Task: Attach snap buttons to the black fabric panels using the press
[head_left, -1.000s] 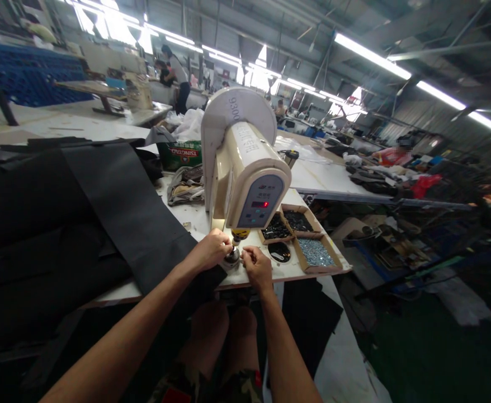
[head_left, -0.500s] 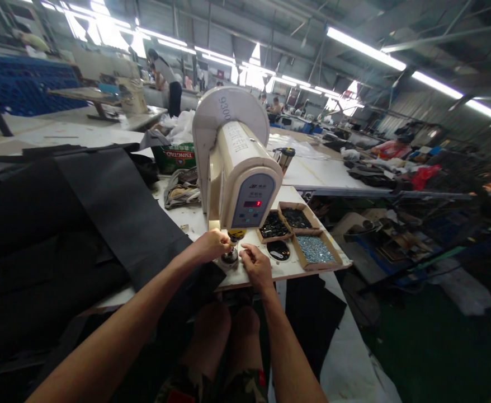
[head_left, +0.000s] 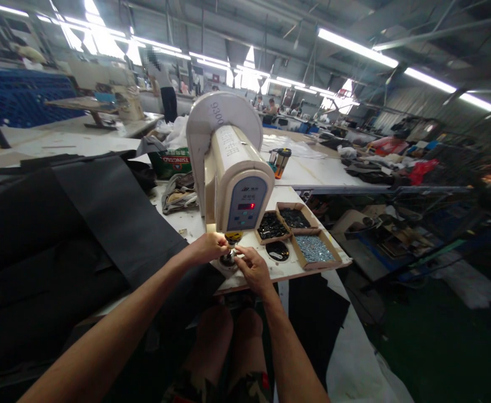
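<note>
A cream press machine (head_left: 235, 173) with a red digital display stands on the white worktable (head_left: 304, 268). My left hand (head_left: 207, 247) is curled at the left of the metal die (head_left: 229, 259) under the machine's head, fingers pinched by it. My right hand (head_left: 251, 270) is just right of the die, thumb and fingers pinched on something too small to make out. A long strip of black fabric (head_left: 119, 212) lies from the die back to the left across the table.
Cardboard trays of small dark parts (head_left: 273, 225) and blue-grey parts (head_left: 315, 249) sit right of the machine, with a small oval dish (head_left: 278, 251). A green box (head_left: 170, 161) and a cup (head_left: 282, 160) stand behind. Other people work at far tables. My knees are below the table edge.
Both hands have stayed at the die, the right hand shifting slightly up toward it. The camera has drifted, so the machine sits a little further left in view.
</note>
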{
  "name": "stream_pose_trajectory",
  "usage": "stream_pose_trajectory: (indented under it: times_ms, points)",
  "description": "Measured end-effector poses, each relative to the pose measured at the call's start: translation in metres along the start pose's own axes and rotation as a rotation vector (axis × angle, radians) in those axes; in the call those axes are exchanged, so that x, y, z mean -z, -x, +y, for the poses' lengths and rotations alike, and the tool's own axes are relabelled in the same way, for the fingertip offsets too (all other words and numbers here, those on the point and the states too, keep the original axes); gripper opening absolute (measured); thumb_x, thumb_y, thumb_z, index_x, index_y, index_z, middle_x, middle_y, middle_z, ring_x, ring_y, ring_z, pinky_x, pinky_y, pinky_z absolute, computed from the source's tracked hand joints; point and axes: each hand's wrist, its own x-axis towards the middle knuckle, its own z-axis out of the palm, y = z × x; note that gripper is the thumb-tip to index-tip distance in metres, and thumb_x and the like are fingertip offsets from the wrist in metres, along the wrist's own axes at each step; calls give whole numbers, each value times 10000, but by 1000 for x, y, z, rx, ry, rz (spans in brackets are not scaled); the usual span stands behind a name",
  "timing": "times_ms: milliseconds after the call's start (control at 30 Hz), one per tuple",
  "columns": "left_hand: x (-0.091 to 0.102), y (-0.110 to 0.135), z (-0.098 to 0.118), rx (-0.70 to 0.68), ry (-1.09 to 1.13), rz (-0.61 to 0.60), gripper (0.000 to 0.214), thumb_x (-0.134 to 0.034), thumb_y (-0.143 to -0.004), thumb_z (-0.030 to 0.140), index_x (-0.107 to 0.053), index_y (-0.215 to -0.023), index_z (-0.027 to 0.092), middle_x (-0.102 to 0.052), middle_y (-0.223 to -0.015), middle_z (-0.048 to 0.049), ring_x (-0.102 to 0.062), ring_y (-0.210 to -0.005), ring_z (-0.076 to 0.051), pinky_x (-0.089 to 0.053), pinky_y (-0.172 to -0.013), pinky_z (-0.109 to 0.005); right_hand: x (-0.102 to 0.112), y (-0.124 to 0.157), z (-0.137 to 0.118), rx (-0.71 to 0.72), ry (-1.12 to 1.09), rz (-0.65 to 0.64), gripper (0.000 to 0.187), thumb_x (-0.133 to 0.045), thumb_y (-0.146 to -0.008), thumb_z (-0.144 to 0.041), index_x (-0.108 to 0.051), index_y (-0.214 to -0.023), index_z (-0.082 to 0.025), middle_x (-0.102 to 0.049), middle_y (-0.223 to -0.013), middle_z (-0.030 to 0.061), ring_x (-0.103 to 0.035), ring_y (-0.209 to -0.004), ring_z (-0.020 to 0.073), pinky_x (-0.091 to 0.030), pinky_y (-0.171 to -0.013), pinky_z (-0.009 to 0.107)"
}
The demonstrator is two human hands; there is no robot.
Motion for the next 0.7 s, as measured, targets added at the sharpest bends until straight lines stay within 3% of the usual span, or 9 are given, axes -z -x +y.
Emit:
stream_pose_trajectory:
  times_ms: [200, 700]
  points:
    - [-1, 6, 8, -58, 9, -8, 285, -538, -818, 418, -649, -776, 159, -640, -684, -21, -561, -607, -147, -383, -535, -228, -1, 2, 4, 21, 19, -60, 381, -652, -953, -346, -680, -1331, -315, -649, -1243, 40, -649, -796, 128, -535, -696, 236]
    - [-3, -1, -6, -73, 24, -7, 288, -546, -797, 430, -631, -716, 167, -628, -644, -18, -560, -599, -150, -388, -542, -237, 3, 5, -7, 25, 51, -68, 427, -678, -933, -340, -661, -1360, -327, -639, -1272, 42, -626, -766, 132, -548, -707, 249]
